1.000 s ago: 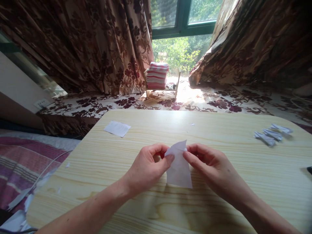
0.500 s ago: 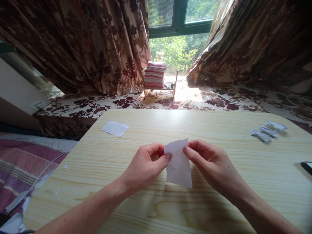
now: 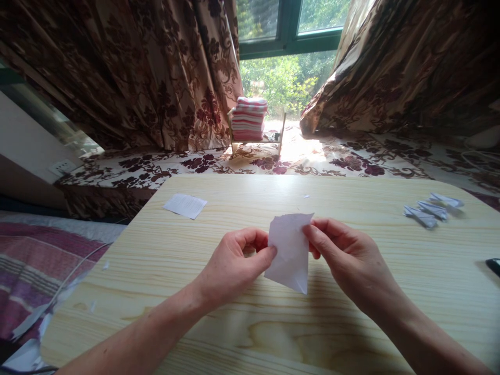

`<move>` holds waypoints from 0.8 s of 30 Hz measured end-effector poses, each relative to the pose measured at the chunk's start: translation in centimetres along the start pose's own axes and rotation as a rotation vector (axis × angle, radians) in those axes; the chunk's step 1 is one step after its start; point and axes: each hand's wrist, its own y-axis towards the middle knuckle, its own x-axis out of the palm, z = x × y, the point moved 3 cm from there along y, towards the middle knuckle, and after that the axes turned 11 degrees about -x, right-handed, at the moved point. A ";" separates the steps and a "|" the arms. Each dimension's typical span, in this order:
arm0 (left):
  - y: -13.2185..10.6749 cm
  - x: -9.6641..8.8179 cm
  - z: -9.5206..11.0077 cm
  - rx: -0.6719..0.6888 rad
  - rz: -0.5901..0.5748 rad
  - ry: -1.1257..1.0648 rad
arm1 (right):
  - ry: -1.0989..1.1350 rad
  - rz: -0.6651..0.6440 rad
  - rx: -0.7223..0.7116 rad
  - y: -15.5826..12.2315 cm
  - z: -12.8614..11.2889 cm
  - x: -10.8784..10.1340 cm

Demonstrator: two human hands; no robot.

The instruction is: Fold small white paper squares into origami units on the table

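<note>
A small creased sheet of white paper (image 3: 289, 250) is held up over the wooden table (image 3: 219, 328). My left hand (image 3: 242, 260) pinches its left edge between thumb and fingers. At the upper right edge, my right hand (image 3: 339, 247) grips the sheet in the same way, thumb on the near side. The fingertips behind the paper are partly hidden. Farther off on the left lies a printed slip of paper (image 3: 185, 205), flat on the table. Three folded paper pieces (image 3: 425, 214) rest close together at the far right.
A dark-edged object (image 3: 494, 266), cut off by the frame, lies at the right edge. Tiny paper scraps (image 3: 105, 265) dot the left side. Beyond the table, a small rack (image 3: 282, 136) holds folded pink-and-white cloths (image 3: 249, 120) on a floral cover before the window.
The paper has shifted slightly up and to the right and turned a little, so its lower edge slants more. My right hand has moved slightly right with it; my left hand stays nearly in place.
</note>
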 end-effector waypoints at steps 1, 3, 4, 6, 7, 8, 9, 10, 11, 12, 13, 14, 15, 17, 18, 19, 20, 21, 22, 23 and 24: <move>0.0 0.0 0.0 0.000 0.000 0.000 | -0.006 0.005 -0.005 0.0 0.0 0.0; 0.0 0.0 0.0 0.001 -0.005 0.007 | -0.009 0.014 -0.012 0.0 -0.1 0.0; -0.1 0.0 -0.1 -0.002 -0.009 0.003 | -0.007 0.015 -0.015 0.0 -0.1 0.0; -0.1 0.0 -0.2 -0.016 -0.020 -0.031 | -0.006 0.010 -0.014 0.1 -0.1 0.1; -0.1 0.0 -0.3 -0.028 -0.025 -0.061 | -0.008 0.002 -0.009 0.0 -0.1 0.2; -0.1 0.0 -0.3 -0.041 -0.030 -0.092 | -0.011 -0.013 0.000 0.0 -0.2 0.3; -0.1 0.0 -0.4 -0.052 -0.033 -0.123 | -0.016 -0.031 0.012 0.0 -0.2 0.4; -0.1 0.0 -0.4 -0.060 -0.037 -0.149 | -0.020 -0.054 0.027 -0.1 -0.2 0.5; 0.0 0.0 -0.3 -0.064 -0.041 -0.170 | -0.022 -0.080 0.043 -0.1 -0.1 0.5; 0.0 0.0 -0.3 -0.067 -0.044 -0.185 | -0.021 -0.100 0.059 -0.2 -0.1 0.6; 0.0 0.0 -0.2 -0.069 -0.044 -0.195 | -0.015 -0.116 0.073 -0.2 0.0 0.6; 0.0 0.0 -0.2 -0.070 -0.043 -0.202 | -0.009 -0.128 0.085 -0.3 0.0 0.6; 0.0 -0.1 -0.1 -0.072 -0.043 -0.206 | -0.002 -0.134 0.095 -0.3 0.2 0.6; -0.1 -0.1 0.0 -0.077 -0.045 -0.212 | 0.008 -0.137 0.108 -0.4 0.4 0.6; -0.1 -0.1 0.0 -0.077 -0.051 -0.215 | 0.010 -0.138 0.110 -0.4 0.4 0.5; -0.2 -0.1 0.1 -0.076 -0.061 -0.219 | 0.011 -0.138 0.109 -0.4 0.5 0.5; -0.2 -0.1 0.1 -0.074 -0.074 -0.221 | 0.013 -0.137 0.105 -0.4 0.5 0.5; -0.3 0.0 0.1 -0.071 -0.088 -0.223 | 0.016 -0.137 0.099 -0.4 0.5 0.6; -0.3 0.0 0.1 -0.069 -0.102 -0.224 | 0.019 -0.136 0.092 -0.4 0.4 0.6; -0.3 0.1 0.1 -0.068 -0.114 -0.224 | 0.023 -0.136 0.086 -0.4 0.3 0.6; -0.3 0.1 0.0 -0.070 -0.123 -0.222 | 0.028 -0.138 0.082 -0.4 0.3 0.7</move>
